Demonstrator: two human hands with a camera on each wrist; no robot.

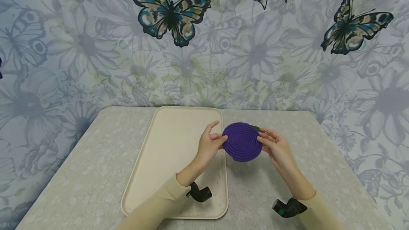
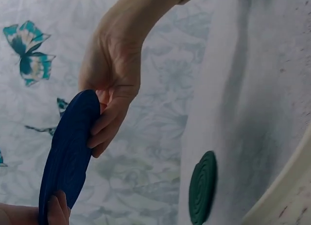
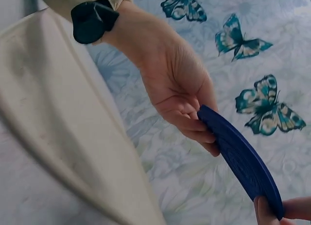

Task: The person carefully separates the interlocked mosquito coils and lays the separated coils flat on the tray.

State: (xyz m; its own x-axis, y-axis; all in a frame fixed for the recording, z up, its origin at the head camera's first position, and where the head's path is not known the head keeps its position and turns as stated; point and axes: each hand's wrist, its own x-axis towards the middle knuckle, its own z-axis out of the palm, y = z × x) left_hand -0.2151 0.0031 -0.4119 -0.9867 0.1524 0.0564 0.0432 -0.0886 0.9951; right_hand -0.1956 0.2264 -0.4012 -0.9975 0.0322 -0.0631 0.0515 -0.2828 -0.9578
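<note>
A flat purple disc (image 1: 242,142), made of a coiled spiral, is held up above the table with its spiral face toward the head camera. On its left edge my left hand (image 1: 209,146) pinches it between thumb and fingers, the index finger raised away. My right hand (image 1: 276,148) pinches the opposite edge, thumb in front and fingers behind. In both wrist views the disc (image 2: 70,147) looks blue and is seen nearly edge-on. A green spiral disc (image 2: 203,188) lies on the table, mostly hidden behind the purple one in the head view.
A cream rectangular tray (image 1: 172,144) lies on the left part of the table, its right rim beneath my left hand. Small dark specks mark the tray's lower right. The patterned table (image 1: 319,159) meets a butterfly-print wall covering (image 1: 198,77) at the back.
</note>
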